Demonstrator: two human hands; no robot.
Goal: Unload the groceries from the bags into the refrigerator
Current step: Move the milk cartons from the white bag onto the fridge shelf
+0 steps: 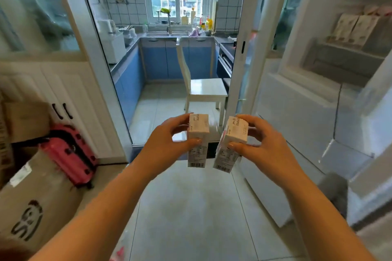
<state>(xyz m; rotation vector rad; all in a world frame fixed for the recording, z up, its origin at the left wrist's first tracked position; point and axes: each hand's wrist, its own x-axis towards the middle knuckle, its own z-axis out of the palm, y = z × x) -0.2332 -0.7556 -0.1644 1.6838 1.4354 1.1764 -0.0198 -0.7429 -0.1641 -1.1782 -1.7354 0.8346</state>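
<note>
Two small white barcoded cartons (197,140), one per hand.

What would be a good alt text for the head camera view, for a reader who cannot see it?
A person holds one small white carton in each hand, left hand on the left carton and right hand on the right carton, above a tiled floor. An open refrigerator stands to the right; a white chair and blue kitchen lie ahead.

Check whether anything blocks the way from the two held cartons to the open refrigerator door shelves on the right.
Nothing visible does. The left hand holds one carton, the right hand the other carton; the door shelf stands open to the right.
</note>
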